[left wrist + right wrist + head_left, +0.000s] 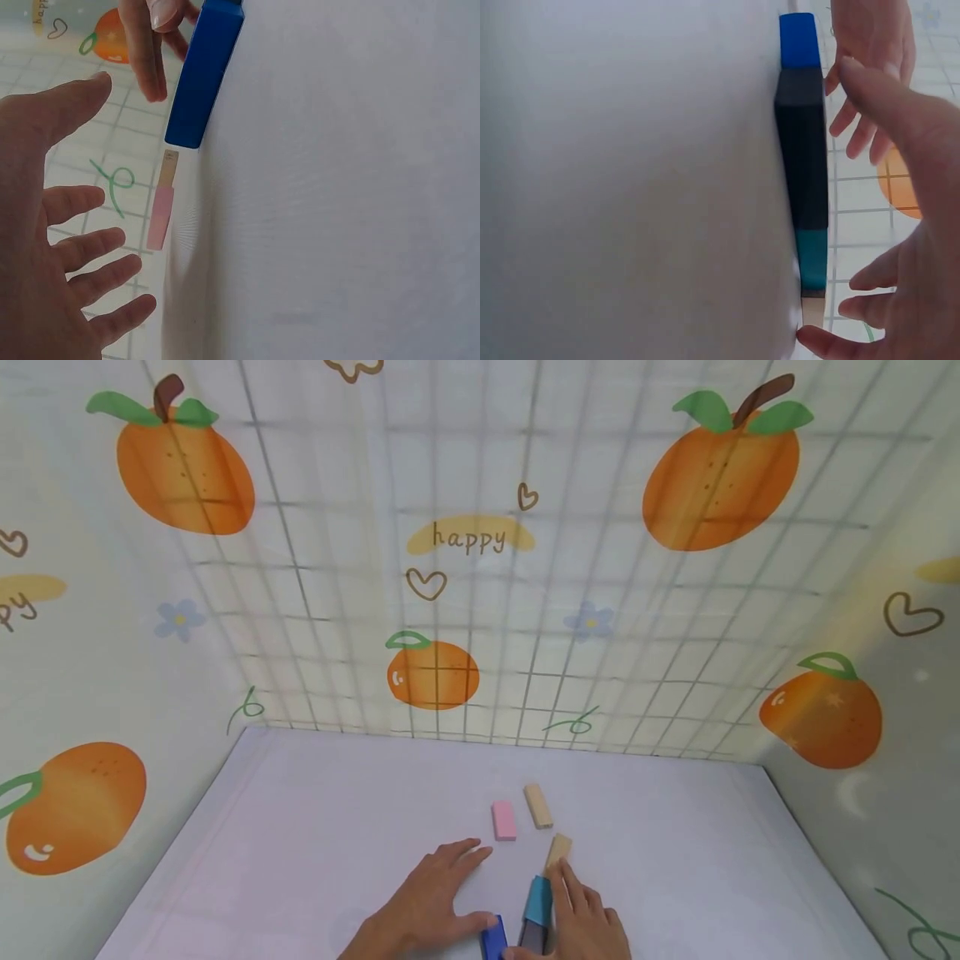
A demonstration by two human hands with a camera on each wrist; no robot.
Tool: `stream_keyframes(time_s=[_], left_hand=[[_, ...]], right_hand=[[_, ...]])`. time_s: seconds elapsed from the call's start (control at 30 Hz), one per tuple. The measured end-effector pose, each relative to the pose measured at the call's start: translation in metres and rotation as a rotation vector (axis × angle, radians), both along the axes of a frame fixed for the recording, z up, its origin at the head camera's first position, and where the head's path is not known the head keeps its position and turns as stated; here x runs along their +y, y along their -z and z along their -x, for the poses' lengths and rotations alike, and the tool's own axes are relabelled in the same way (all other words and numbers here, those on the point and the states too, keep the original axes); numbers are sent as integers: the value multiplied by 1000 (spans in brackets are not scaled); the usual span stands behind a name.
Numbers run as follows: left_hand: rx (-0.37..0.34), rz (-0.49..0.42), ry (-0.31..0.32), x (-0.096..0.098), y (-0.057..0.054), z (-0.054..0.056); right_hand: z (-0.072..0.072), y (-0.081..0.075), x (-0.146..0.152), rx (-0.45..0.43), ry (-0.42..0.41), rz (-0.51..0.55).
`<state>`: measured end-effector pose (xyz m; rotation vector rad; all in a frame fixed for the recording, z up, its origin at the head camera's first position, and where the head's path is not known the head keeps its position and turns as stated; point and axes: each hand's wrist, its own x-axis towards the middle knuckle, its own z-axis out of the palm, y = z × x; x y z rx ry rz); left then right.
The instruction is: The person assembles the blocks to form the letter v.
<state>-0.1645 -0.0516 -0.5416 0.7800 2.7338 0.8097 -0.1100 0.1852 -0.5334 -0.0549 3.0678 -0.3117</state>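
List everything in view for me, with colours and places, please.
Table: 1, white, foreground
Printed surround: 1, pale with oranges, behind and beside table
Blue block: 1, blue, table's near part
Dark grey block: 1, dark grey, right of blue
Teal block: 1, teal, beyond dark grey
Near wooden block: 1, tan, beyond teal
Far wooden block: 1, tan, farther back
Pink block: 1, pink, left of far wooden
Left hand: 1, beside blue block
Right hand: 1, beside teal block
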Motion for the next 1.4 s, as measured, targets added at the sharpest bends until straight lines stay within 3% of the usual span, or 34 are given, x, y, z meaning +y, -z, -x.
stream_keyframes(time_s=[0.33, 0.57, 0.97, 1.4], left_hand=[[51, -31, -6, -1, 0, 12], [42, -40, -23, 0, 1, 20], [36, -61, -37, 3, -4, 27], [43, -74, -57, 6, 3, 45]], right_hand=[[0, 4, -7, -66, 19, -60], [2, 6, -6, -119, -7, -78], [1, 7, -4, -129, -21, -102], [-3, 9, 0, -98, -36, -121]])
